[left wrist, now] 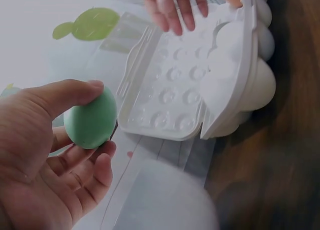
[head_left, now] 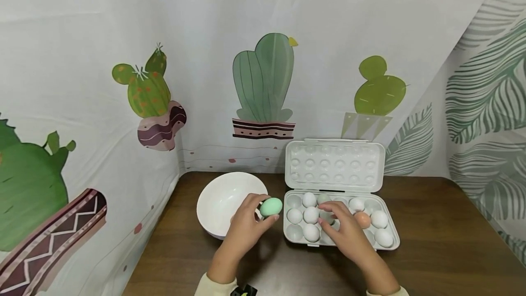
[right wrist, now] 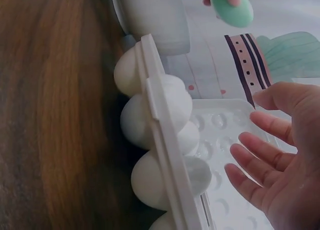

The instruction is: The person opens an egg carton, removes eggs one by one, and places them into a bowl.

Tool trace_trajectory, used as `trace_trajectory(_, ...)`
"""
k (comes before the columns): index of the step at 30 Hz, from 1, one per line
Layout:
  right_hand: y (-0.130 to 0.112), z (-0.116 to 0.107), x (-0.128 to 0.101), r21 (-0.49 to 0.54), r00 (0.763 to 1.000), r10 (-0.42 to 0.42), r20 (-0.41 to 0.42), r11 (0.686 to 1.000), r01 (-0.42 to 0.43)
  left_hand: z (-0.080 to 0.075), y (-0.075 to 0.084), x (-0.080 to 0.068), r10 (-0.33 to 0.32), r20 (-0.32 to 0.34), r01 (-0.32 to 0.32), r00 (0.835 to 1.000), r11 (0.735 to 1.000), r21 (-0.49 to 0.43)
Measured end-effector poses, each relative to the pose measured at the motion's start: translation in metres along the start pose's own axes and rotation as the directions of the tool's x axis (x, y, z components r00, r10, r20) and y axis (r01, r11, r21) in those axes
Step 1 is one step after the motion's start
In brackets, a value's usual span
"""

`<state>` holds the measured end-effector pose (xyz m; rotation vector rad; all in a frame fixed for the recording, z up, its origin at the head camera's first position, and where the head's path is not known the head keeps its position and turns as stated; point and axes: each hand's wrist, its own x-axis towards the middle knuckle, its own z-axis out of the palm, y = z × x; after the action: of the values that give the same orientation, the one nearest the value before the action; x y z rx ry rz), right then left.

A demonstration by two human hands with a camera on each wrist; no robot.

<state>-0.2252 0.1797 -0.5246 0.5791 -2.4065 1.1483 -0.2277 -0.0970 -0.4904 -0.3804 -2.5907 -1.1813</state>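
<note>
Between thumb and fingers my left hand [head_left: 245, 226] pinches a mint-green egg [head_left: 271, 206], held up in front of the bowl's right side. To the right lies a white plastic egg carton [head_left: 334, 183], its lid raised against the wall cloth. Several white eggs [head_left: 311, 232] and an orange-brown egg [head_left: 363, 219] sit in its cups, and some cups are bare. My right hand [head_left: 348, 231] hovers over the middle of the carton, hiding some cups. Its fingers [right wrist: 260, 150] are spread and relaxed, with nothing between them in the right wrist view.
A white bowl [head_left: 209, 204] stands at the left, partly behind my left hand. Everything rests on a dark brown wooden table [head_left: 435, 232]. Behind it hangs a white cloth [head_left: 197, 118] printed with cacti and leaves, close to the table's back edge.
</note>
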Motion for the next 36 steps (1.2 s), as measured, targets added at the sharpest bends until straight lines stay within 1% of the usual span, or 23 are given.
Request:
trace_trajectory(5, 0.004, 0.0, -0.001, -0.032, 1.0, 0.019, -0.016, 0.999, -0.02, -0.006, -0.007, 0.003, -0.014, -0.008, 0.014, 1.0, 0.999, -0.043)
trace_trajectory(12, 0.008, 0.001, -0.002, -0.054, 0.998, 0.051, -0.023, 0.997, -0.052, -0.011, -0.013, 0.004, -0.041, -0.01, 0.041, 0.999, 0.998, -0.042)
trace_trajectory(16, 0.011, 0.003, -0.003, -0.056, 0.997, 0.068, -0.02, 0.996, -0.069, -0.013, -0.015, 0.005, -0.05, -0.019, 0.049, 0.999, 0.998, -0.024)
trace_trajectory(19, 0.014, 0.004, -0.003, -0.058, 0.997, 0.07, -0.018, 0.996, -0.071, -0.015, -0.017, 0.006, -0.073, -0.03, 0.073, 0.997, 0.997, -0.011)
trace_trajectory(23, 0.016, 0.006, -0.004, -0.06, 0.998, 0.067, -0.016, 0.996, -0.068, -0.017, -0.019, 0.006, -0.113, -0.028, 0.113, 0.993, 0.994, -0.009)
trace_trajectory(26, 0.018, 0.006, -0.004, -0.062, 0.998, 0.069, -0.015, 0.996, -0.07, -0.018, -0.021, 0.006, -0.129, -0.026, 0.128, 0.991, 0.992, -0.011)
trace_trajectory(31, 0.02, 0.007, -0.005, -0.075, 0.998, 0.063, -0.021, 0.995, -0.064, -0.019, -0.024, 0.006, -0.125, -0.035, 0.125, 0.992, 0.992, -0.01)
trace_trajectory(36, 0.021, 0.008, -0.006, -0.099, 0.998, 0.054, -0.028, 0.993, -0.057, -0.018, -0.026, 0.006, -0.127, -0.03, 0.127, 0.991, 0.992, 0.015)
